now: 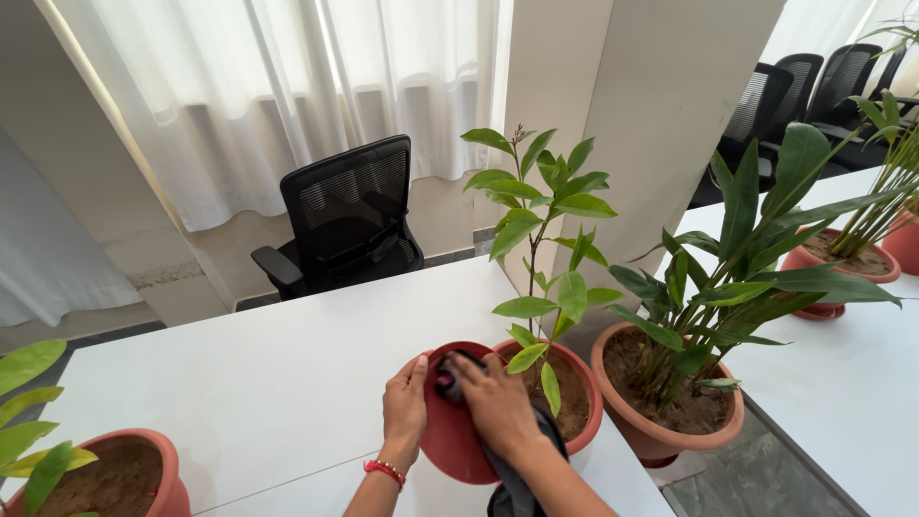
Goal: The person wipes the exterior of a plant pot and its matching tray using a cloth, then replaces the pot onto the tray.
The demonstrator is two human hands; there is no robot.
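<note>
Left hand (405, 402) lies flat on the red pot (458, 436), bracing its side; right hand (498, 402) presses a dark cloth (448, 379) to the rim at 12 o'clock. Pot sits at table (287, 373) edge, approx 6 o'clock in view. Recommend firm bracing, short strokes, clear of leaves (546, 287).

Left hand (405, 407) flat, fingers together; right hand (495, 400) curled, pressing down.

Office: long white worktop (287, 383), black mesh swivel chair (347, 215), more such chairs (814, 86) behind, white curtains (287, 86).
</note>
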